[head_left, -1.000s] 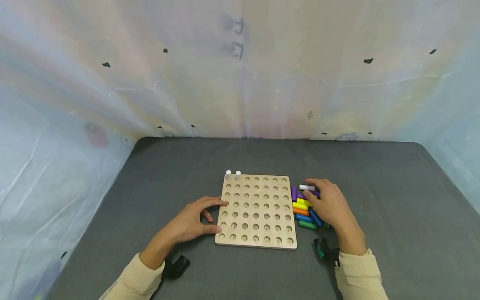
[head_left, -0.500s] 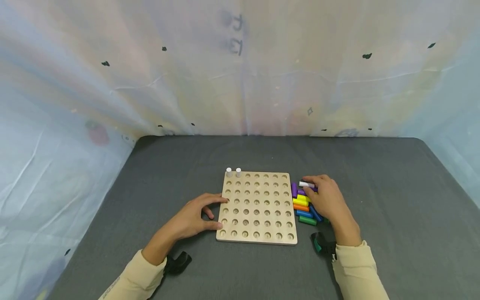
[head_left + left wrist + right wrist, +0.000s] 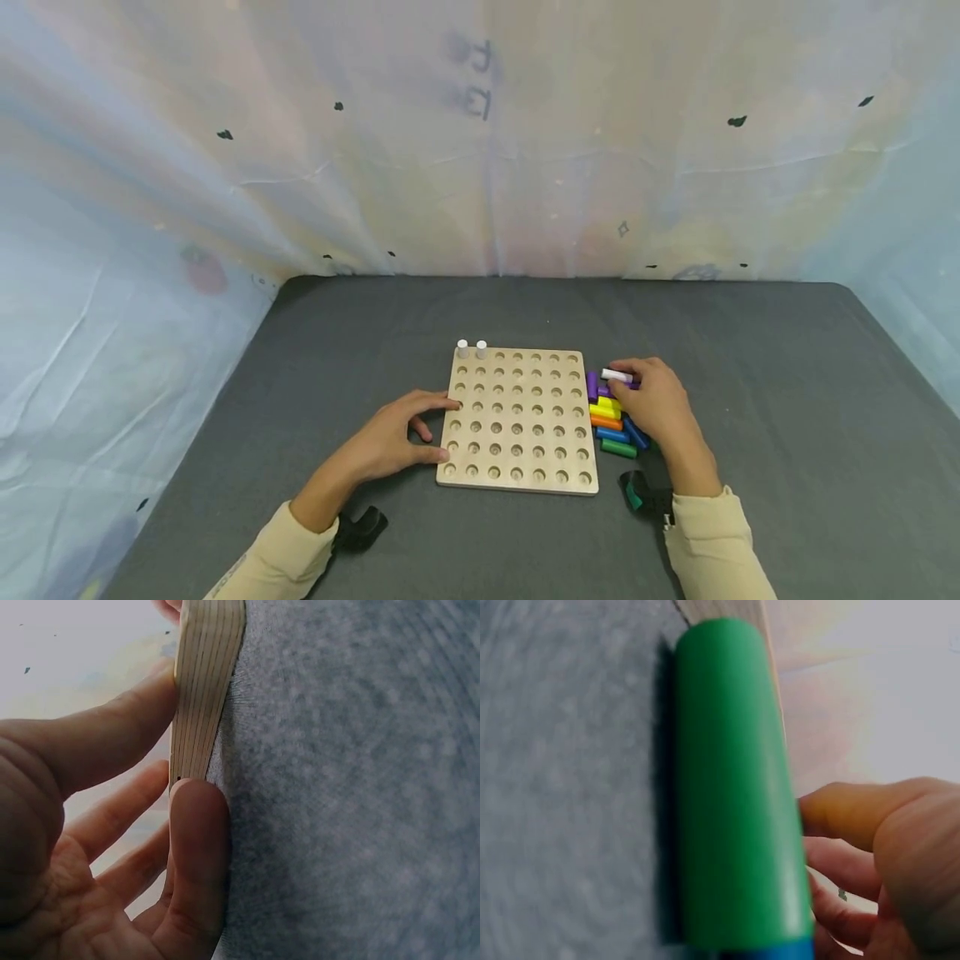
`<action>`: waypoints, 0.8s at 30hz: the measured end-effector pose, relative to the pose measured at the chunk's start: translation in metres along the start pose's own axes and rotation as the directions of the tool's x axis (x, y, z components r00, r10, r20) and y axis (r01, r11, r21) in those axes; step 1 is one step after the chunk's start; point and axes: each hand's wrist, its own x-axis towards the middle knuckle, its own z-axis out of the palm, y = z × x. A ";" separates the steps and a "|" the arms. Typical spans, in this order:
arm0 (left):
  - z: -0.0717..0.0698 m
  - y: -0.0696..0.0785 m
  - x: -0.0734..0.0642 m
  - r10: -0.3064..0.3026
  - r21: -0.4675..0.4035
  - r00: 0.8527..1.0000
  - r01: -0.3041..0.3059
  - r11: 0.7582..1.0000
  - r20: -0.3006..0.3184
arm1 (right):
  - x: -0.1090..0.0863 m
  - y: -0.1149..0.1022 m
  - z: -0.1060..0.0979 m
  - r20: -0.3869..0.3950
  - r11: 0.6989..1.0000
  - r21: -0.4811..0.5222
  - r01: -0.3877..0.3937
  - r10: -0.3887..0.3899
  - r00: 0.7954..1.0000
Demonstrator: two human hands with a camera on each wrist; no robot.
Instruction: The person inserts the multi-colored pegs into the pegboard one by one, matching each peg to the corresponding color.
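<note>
A square wooden pegboard [image 3: 527, 400] lies on the dark cloth, two white pegs [image 3: 481, 349] upright at its far left corner. On its left edge rests my left hand [image 3: 386, 437], index finger and thumb touching the top face. In the left wrist view the thumb [image 3: 124, 735] presses the board's layered edge [image 3: 202, 682]. To the board's right, my right hand [image 3: 660, 404] pinches a white peg [image 3: 615, 375] between thumb and index finger. Beneath that hand lie loose purple, yellow, orange, blue and green pegs [image 3: 618, 448], some partly hidden.
A large green peg [image 3: 735, 780] fills the front of the right wrist view, with a blue peg [image 3: 772, 951] at its end. The grey tablecloth [image 3: 787, 400] reaches a pale printed curtain [image 3: 555, 167] behind. Black straps with cameras [image 3: 360, 529] sit at both wrists.
The white peg at my right fingers has tilted slightly, its left end now higher. My left hand stays on the board's edge. The whole view shifts a little with the head.
</note>
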 end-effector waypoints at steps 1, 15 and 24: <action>0.000 0.000 0.000 0.000 -0.002 1.000 0.000 1.000 0.000 | 0.000 0.001 0.000 -0.006 1.000 0.009 -0.008 0.008 1.000; -0.002 0.004 -0.002 0.022 -0.014 1.000 -0.022 1.000 0.000 | -0.002 -0.002 0.002 -0.087 0.998 0.010 -0.056 0.057 0.995; -0.001 0.005 -0.002 0.014 -0.015 1.000 -0.014 1.000 -0.006 | -0.007 -0.008 -0.003 -0.204 1.000 0.027 0.012 -0.006 0.979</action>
